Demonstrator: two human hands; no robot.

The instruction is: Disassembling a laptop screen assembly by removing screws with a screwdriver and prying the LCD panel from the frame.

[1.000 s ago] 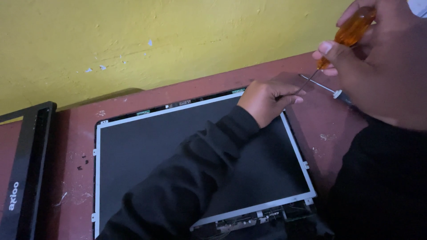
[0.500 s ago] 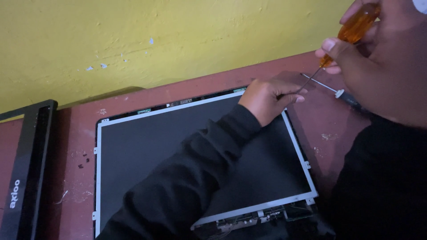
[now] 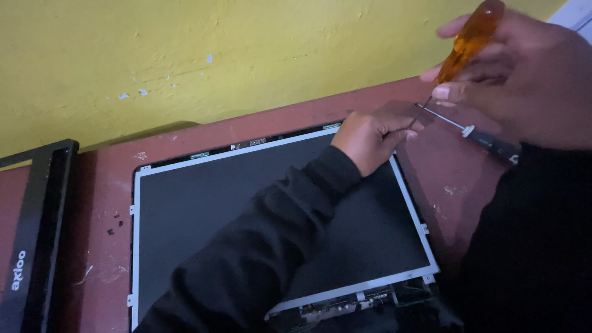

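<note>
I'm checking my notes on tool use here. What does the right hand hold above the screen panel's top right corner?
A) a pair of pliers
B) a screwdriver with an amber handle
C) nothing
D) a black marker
B: the right hand grips a screwdriver by its translucent amber handle, the shaft angled down toward the left hand at the screen panel corner.

Dim and flat throughout, with no hard glare anywhere. Brightest on the yellow wall (image 3: 185, 55) at the far side, fading to murk toward the near edge. Soft shadow cast on the red table (image 3: 450, 179) under the right hand (image 3: 524, 80), and a darker band along the wall's foot at far left. Dull grey sheen only on the screen panel (image 3: 191, 209). Black sleeve (image 3: 259, 265) nearly swallowed, no folds readable. Slight blur on the right hand and the orange screwdriver handle (image 3: 472, 38); grainy in the dark near right corner.
</note>
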